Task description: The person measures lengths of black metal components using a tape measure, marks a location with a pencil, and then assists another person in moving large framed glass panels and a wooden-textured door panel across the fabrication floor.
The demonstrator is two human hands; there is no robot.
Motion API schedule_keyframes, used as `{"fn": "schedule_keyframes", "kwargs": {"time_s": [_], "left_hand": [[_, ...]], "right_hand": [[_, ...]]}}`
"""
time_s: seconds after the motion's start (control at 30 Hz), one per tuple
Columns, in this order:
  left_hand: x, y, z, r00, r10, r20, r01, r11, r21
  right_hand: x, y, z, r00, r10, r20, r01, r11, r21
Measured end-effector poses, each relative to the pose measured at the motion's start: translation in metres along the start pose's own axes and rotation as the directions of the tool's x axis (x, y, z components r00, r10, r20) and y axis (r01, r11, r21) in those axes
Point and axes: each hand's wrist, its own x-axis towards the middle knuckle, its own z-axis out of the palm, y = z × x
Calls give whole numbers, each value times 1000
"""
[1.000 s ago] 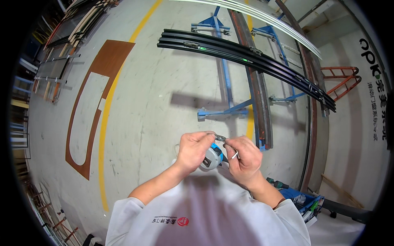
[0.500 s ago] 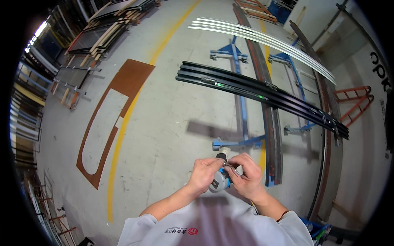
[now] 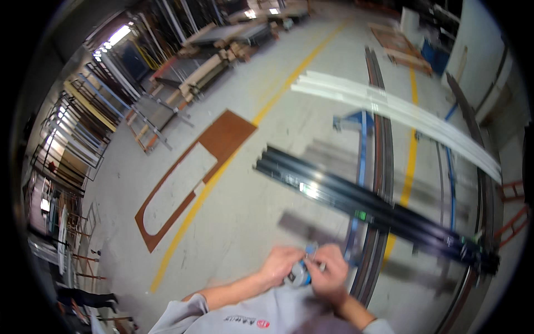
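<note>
Close in front of my body, both hands meet over a grey and blue power tool [image 3: 298,274] with a rounded body. My left hand [image 3: 282,266] is closed at its upper left side, fingertips pinched near the tool's front end. From the other side, my right hand [image 3: 330,273] curls inward, thumb and fingers pinched on a small shiny metal piece [image 3: 322,267] beside the tool. Fingers and motion blur hide its exact shape. Part of the tool's blue front shows just above the fingertips.
Ahead to the right, black metal profiles [image 3: 356,209] and white profiles [image 3: 389,103] lie across dark rails [image 3: 380,139] on blue stands [image 3: 361,133]. A brown cut-out panel [image 3: 225,133] lies on the floor by a yellow line [image 3: 192,214]. Stacked frames [image 3: 211,72] stand far left.
My view has swung left and up, so the profiles, panel and racks appear shifted right and lower. My hands stay together at the tool, now lower in view.
</note>
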Motion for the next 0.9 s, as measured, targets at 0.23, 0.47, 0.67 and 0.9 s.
{"fn": "schedule_keyframes", "kwargs": {"time_s": [0.23,0.47,0.67,0.9], "left_hand": [[45,26,41,975,-219,40,223,951,-216],[90,47,46,960,-255,115,272,948,-168],[132,57,25,949,-136,286,164,983,-80],[175,98,-10,903,-80,421,92,996,-8]], "right_hand": [[31,35,-34,999,-44,-3,44,998,49],[65,36,-48,998,55,43,-55,998,10],[96,39,-21,995,-5,-103,-20,971,-238],[145,26,28,996,-39,-77,5,920,-391]]}}
